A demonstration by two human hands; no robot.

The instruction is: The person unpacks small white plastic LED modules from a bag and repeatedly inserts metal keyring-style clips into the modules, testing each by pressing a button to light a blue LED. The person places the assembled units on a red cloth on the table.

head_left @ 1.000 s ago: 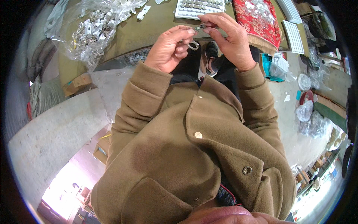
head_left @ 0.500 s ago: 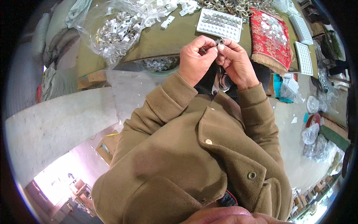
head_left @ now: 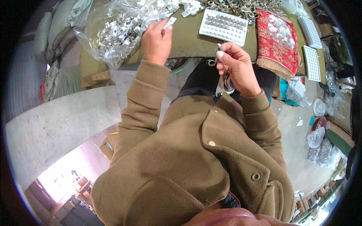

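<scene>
My left hand [head_left: 156,43] reaches to the far side of the table, with thumb and fingers closed at the edge of a small white plastic casing [head_left: 171,21]. Above my lap, my right hand [head_left: 237,69] pinches a small metallic part with a wire [head_left: 219,48] between thumb and forefinger. A thin looped cord [head_left: 211,62] hangs beside those fingers. Just beyond the right hand lies a white tray [head_left: 215,37] with rows of round grey button cells [head_left: 225,22]. More white casings [head_left: 160,6] are heaped beyond my left hand.
A clear plastic bag [head_left: 113,49] of small white and metal parts lies at left. Tangled wired parts [head_left: 237,8] pile up at the back. On the right, a red patterned cloth [head_left: 269,49] bears whitish pieces, with white trays [head_left: 312,62] beside it.
My left hand has let go of the small part and moved left and away to the white casing. My right hand still holds the part, slightly lower.
</scene>
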